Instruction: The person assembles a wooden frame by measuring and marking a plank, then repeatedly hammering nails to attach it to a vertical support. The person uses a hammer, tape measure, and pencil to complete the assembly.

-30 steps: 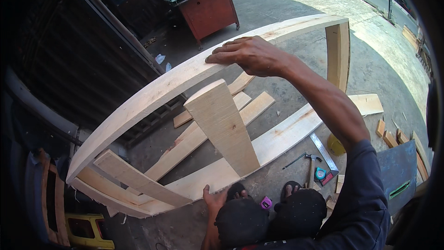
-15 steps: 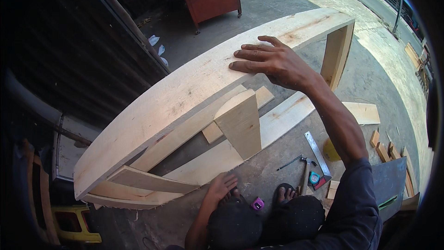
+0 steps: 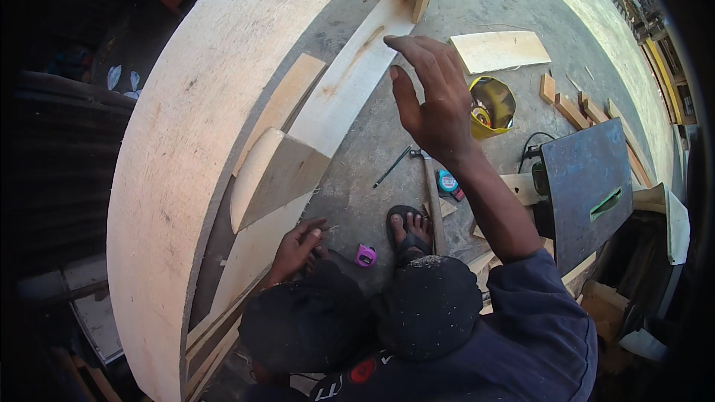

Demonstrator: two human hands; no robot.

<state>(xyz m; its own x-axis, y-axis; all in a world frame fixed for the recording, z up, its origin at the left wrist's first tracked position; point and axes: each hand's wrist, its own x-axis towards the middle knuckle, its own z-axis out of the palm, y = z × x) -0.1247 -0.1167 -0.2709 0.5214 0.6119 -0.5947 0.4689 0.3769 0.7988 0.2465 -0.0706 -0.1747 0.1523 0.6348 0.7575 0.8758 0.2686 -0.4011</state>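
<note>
A large curved wooden frame (image 3: 167, 141) of pale boards fills the left side, standing on its edge. My right hand (image 3: 434, 100) hangs in the air to the right of it, thumb and fingers apart and empty. Down by my knee, my left hand (image 3: 296, 251) is loosely bent with nothing visible in it, beside the frame's lower board (image 3: 257, 249). A short wooden block (image 3: 279, 175) with a rounded end bridges the boards just above that hand. Inside the frame lies a loose narrow strip (image 3: 283, 100).
On the concrete floor are a purple tape measure (image 3: 366, 255), a hammer (image 3: 431, 193), a teal tape measure (image 3: 447, 182) and a dark pencil-like rod (image 3: 392, 167). A yellow container (image 3: 491, 108), a board offcut (image 3: 499, 51) and a metal saw table (image 3: 587, 186) stand farther right.
My right hand has come off the frame's upper board and is now in the air. My left hand's fingers have curled from lying flat. The view has swung right and closer to the frame.
</note>
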